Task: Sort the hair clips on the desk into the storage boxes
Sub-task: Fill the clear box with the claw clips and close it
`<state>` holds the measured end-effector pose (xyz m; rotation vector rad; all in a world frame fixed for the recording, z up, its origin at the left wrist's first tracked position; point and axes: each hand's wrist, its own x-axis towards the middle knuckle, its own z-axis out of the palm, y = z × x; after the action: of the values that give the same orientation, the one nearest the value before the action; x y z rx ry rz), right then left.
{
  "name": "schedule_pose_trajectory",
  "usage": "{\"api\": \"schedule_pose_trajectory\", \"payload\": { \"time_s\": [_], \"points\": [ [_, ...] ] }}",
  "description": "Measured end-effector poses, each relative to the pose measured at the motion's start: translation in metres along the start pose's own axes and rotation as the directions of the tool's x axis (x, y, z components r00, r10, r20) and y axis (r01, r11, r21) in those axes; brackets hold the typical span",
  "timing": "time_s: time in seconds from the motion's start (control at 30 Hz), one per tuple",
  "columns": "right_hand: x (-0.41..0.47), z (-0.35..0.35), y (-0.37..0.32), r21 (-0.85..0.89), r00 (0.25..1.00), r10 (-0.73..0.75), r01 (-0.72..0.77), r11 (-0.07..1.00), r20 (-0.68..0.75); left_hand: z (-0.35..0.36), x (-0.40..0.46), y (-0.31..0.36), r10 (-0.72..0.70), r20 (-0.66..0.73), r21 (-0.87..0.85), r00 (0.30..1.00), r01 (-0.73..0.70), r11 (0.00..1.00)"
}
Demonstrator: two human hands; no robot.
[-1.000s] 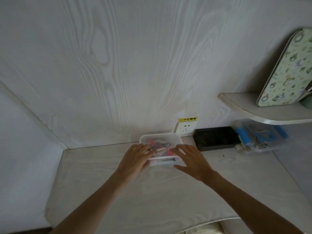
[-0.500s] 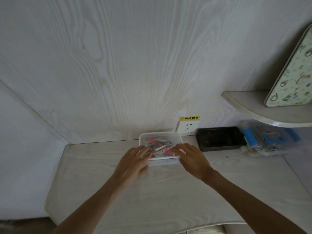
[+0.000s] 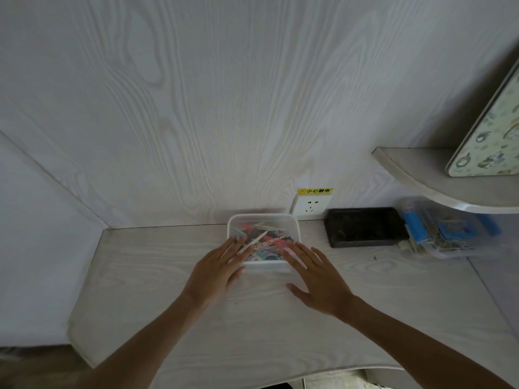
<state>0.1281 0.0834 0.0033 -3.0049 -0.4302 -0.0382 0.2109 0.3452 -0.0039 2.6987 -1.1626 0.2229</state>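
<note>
Item: white storage box (image 3: 293, 226), open-topped, rectangular with rounded corners, on the worktop (image 3: 157, 290) close to the back wall, just left of the wall socket (image 3: 311, 205). I read its long axis as running away from me, toward the wall.

Contents: hair clips (image 3: 259, 242), a loose jumble of slim bars in pink, red, cream, teal and dark tones, lying crossed at several angles. I cannot count them or make out single clasps.

Left hand (image 3: 216, 270): on the near-left corner of the box, fingers (image 3: 231, 245) straight and spread, tips over the rim; holding nothing that I can see.

Right hand (image 3: 317, 279): on the near-right corner, fingers flat and spread wide, thumb out over the worktop; also empty.

Relation: the box lies straight ahead of both hands, between them, with the clips just beyond the fingertips. Neither hand is clearly nearer; the left tips sit slightly deeper over the contents.

Judgement: I take this as bracketing the box before drawing it closer or picking from it. No clips lie loose on the worktop that I can see.

Also present: black tray (image 3: 365, 227) and clear box with blue items (image 3: 446, 230) to the right, under a shelf (image 3: 421, 175).
</note>
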Motion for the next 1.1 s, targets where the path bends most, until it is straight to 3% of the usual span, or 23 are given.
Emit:
{"api": "schedule_pose_trajectory", "payload": {
  "time_s": [0.17,0.4,0.6,0.73,1.1],
  "points": [
    [0.024,-0.019,0.002,-0.013,0.996,-0.062,0.061,0.998,-0.068,-0.014,0.014,0.007,0.051,-0.065,0.060,0.997,-0.047,0.997],
    [0.043,-0.025,0.003,0.014,0.991,-0.132,0.132,0.991,-0.029,-0.029,0.040,-0.005,0.157,0.107,0.249,0.982,-0.179,0.952],
    [0.050,-0.025,0.006,-0.107,0.985,-0.170,0.167,0.980,-0.021,-0.030,0.049,-0.006,0.209,0.208,0.160,0.955,-0.245,0.956],
    [0.049,-0.015,0.007,-0.092,0.988,-0.151,0.147,0.985,-0.035,-0.030,0.053,-0.005,0.227,0.282,0.089,0.932,-0.261,0.961],
    [0.057,-0.007,0.014,-0.142,0.974,-0.207,0.193,0.971,-0.089,-0.028,0.058,0.005,0.157,0.269,0.132,0.950,-0.198,0.971]
  ]
}}
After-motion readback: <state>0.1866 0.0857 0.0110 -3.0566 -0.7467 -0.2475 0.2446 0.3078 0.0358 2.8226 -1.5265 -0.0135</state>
